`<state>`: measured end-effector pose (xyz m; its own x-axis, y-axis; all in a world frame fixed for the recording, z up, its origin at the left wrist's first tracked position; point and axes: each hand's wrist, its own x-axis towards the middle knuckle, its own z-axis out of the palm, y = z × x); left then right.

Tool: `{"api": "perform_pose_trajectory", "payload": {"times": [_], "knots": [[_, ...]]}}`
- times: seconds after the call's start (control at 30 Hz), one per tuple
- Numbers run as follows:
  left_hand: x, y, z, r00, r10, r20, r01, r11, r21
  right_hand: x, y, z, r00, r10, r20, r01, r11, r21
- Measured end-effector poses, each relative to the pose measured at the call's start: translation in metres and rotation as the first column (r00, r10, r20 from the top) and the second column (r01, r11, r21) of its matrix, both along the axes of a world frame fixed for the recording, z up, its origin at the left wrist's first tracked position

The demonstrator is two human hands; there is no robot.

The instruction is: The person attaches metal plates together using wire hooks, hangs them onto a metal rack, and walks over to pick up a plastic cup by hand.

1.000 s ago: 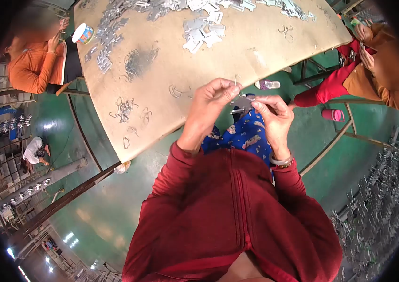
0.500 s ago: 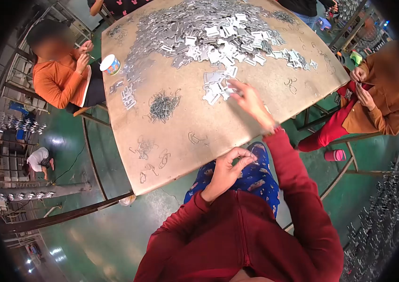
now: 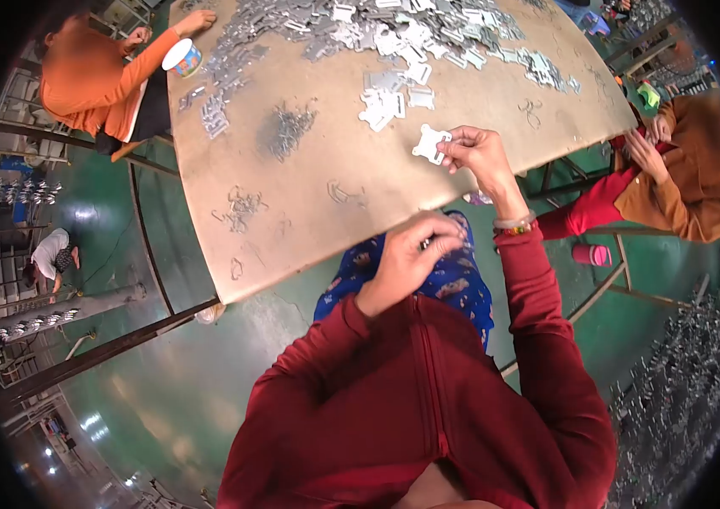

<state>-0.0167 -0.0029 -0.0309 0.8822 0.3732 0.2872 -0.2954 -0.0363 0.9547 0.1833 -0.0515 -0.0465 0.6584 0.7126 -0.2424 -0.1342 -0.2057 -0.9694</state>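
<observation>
A flat silver metal plate point(image 3: 430, 144) with notched corners is pinched in my right hand point(image 3: 480, 157), just above the table's near edge. My left hand point(image 3: 415, 250) is closed over my lap, its thumb and fingers pressed together; what it holds, if anything, is too small to make out. Beyond my right hand lies a small group of similar plates point(image 3: 382, 106) on the brown table point(image 3: 292, 212). A tangle of thin wire pieces point(image 3: 288, 131) rests left of that group, and a looser bunch of wires point(image 3: 242, 208) sits nearer the left edge.
A large heap of metal plates point(image 3: 360, 30) covers the far part of the table. A white and blue tub point(image 3: 182, 58) stands at the left edge. One person in orange point(image 3: 97, 81) sits at left, another in brown point(image 3: 691, 170) at right, hands apart from mine.
My right hand has come back from the plate group with a plate in its fingers. My left hand remains over my lap. The person at left has stretched an arm onto the table.
</observation>
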Motion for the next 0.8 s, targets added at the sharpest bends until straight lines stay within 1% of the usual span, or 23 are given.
{"api": "perform_pose_trajectory", "payload": {"times": [0.03,0.07,0.13,0.17,0.2,0.3,0.4,0.47,0.5,0.57,0.6,0.67,0.73,0.77,0.8], "knots": [[0.000,0.000,0.001,0.999,0.001,-0.046,-0.002,1.000,-0.007,-0.014,-0.011,0.006,0.996,-0.015,-0.084,0.021,0.998,0.065],[0.001,-0.001,-0.002,0.999,0.004,-0.050,-0.004,1.000,-0.003,-0.025,-0.021,0.010,0.986,-0.026,-0.166,0.048,0.990,0.131],[0.002,-0.003,-0.004,0.995,-0.010,-0.102,-0.001,0.995,-0.102,-0.042,-0.037,0.017,0.974,-0.035,-0.225,0.078,0.980,0.183],[0.004,-0.005,-0.007,0.996,0.049,-0.071,-0.055,0.995,-0.078,-0.050,-0.043,0.024,0.966,-0.047,-0.255,0.104,0.971,0.216],[0.004,-0.006,-0.011,0.996,0.060,-0.069,-0.065,0.995,-0.078,-0.056,-0.047,0.028,0.957,-0.056,-0.284,0.130,0.959,0.250],[0.004,-0.006,-0.017,0.994,0.088,-0.061,-0.092,0.994,-0.067,-0.065,-0.056,0.033,0.947,-0.060,-0.317,0.166,0.933,0.319],[0.001,-0.005,-0.011,0.985,0.054,-0.162,-0.066,0.995,-0.070,-0.071,-0.059,0.038,0.938,-0.060,-0.340,0.187,0.916,0.354],[0.000,-0.005,-0.012,0.989,0.059,-0.138,-0.068,0.996,-0.064,-0.072,-0.059,0.038,0.939,-0.055,-0.339,0.180,0.920,0.348],[-0.001,-0.004,-0.012,0.990,0.063,-0.128,-0.071,0.996,-0.062,-0.072,-0.059,0.039,0.932,-0.067,-0.357,0.203,0.911,0.359],[0.000,-0.005,-0.015,0.989,0.105,-0.107,-0.108,0.994,-0.023,-0.074,-0.056,0.040,0.914,-0.079,-0.397,0.241,0.894,0.377],[-0.001,-0.003,-0.015,0.985,0.144,-0.098,-0.145,0.989,0.004,-0.076,-0.055,0.044,0.915,-0.099,-0.391,0.245,0.906,0.344],[-0.006,0.002,-0.013,0.979,0.163,-0.122,-0.143,0.977,0.160,-0.078,-0.054,0.040,0.932,-0.123,-0.341,0.235,0.920,0.312],[-0.010,0.009,-0.015,0.979,0.195,-0.060,-0.165,0.929,0.332,-0.082,-0.051,0.041,0.940,-0.160,-0.300,0.240,0.938,0.252],[-0.012,0.010,-0.015,0.978,0.207,-0.031,-0.181,0.913,0.367,-0.084,-0.050,0.038,0.935,-0.158,-0.319,0.246,0.934,0.258],[-0.013,0.011,-0.016,0.979,0.206,-0.002,-0.188,0.898,0.398,-0.085,-0.050,0.035,0.942,-0.154,-0.298,0.233,0.940,0.251]]}}
